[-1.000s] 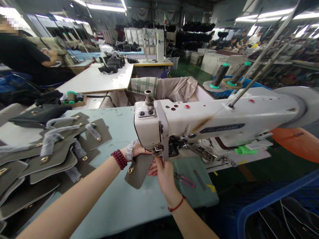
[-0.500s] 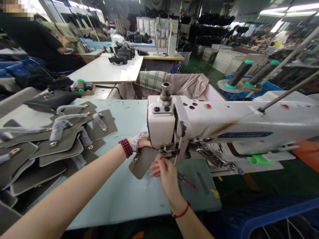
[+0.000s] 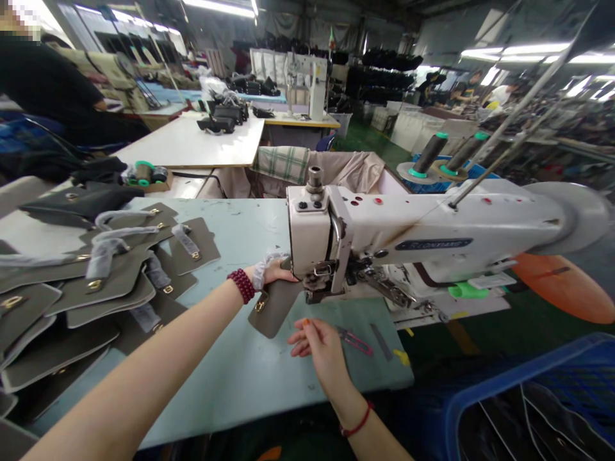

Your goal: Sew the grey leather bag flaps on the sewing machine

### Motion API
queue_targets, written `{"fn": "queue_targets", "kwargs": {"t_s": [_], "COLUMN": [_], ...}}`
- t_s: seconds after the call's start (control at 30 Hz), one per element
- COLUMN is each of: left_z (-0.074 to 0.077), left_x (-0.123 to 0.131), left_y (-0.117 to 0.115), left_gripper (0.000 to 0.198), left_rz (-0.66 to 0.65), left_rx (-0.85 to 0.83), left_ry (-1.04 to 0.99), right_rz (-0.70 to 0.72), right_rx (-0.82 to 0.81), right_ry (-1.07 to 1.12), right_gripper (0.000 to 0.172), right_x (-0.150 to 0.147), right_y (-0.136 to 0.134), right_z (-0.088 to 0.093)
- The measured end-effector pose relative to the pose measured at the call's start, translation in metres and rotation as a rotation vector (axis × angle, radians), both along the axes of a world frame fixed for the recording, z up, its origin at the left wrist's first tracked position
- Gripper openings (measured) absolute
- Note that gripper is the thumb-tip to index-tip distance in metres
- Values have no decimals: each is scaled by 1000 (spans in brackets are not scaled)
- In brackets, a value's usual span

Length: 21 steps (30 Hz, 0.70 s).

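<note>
Taupe material forms the round-cornered, gold-clasped panel (image 3: 278, 312) under the left hand (image 3: 275, 272), whose grip I cannot tell, at the white sewing machine (image 3: 384, 221). The right hand (image 3: 319, 344), loosely spread, is apart from the panel, near narrow pink snips (image 3: 356, 342); similar taupe pieces (image 3: 113, 282) overlap at left.

We have our left hand (image 3: 277, 272) on a grey flap (image 3: 277, 310) beside the head of the sewing machine (image 3: 423, 224); how firmly it grips is hard to tell. Our right hand (image 3: 327, 352) hovers over the table (image 3: 225, 384), fingers loosely curled, apart from the flap and near pink snips (image 3: 356, 342). To our left lie more flaps (image 3: 113, 285) in an overlapping pile, with plastic-wrapped straps (image 3: 100, 256). Two dark spools (image 3: 430, 153) stand behind the machine, and a blue basket (image 3: 528, 363) sits at our lower right.
</note>
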State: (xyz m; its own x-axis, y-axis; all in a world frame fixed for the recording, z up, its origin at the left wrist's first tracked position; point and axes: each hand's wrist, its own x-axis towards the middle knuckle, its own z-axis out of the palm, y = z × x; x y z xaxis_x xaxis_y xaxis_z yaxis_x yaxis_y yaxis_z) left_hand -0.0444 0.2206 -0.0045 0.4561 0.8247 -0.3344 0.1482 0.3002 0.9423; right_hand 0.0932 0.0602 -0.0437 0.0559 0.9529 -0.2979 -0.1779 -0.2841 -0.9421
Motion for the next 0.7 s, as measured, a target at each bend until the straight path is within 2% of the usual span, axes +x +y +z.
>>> {"fn": "queue_targets", "kwargs": {"t_s": [0.13, 0.27, 0.4, 0.57, 0.7], "left_z": [-10, -8, -7, -15, -21], "left_x": [0, -3, -2, 6, 10], "left_y": [4, 1, -23, -60, -70], "left_gripper": [22, 29, 40, 43, 39], "left_rz": [-31, -11, 50, 223, 285], "left_rx": [-46, -71, -106, -275, -319], "left_ry": [3, -30, -80, -254, -304], "right_rz": [-3, 3, -18, 0, 60], "right_rx": [34, 41, 40, 40, 42], "right_ry": [-35, -35, -16, -66, -132], "right_gripper": [46, 46, 44, 41, 43], "right_x": [2, 10, 20, 25, 23], "right_y": [-4, 1, 14, 31, 41], "right_z": [-3, -7, -6, -1, -4]}}
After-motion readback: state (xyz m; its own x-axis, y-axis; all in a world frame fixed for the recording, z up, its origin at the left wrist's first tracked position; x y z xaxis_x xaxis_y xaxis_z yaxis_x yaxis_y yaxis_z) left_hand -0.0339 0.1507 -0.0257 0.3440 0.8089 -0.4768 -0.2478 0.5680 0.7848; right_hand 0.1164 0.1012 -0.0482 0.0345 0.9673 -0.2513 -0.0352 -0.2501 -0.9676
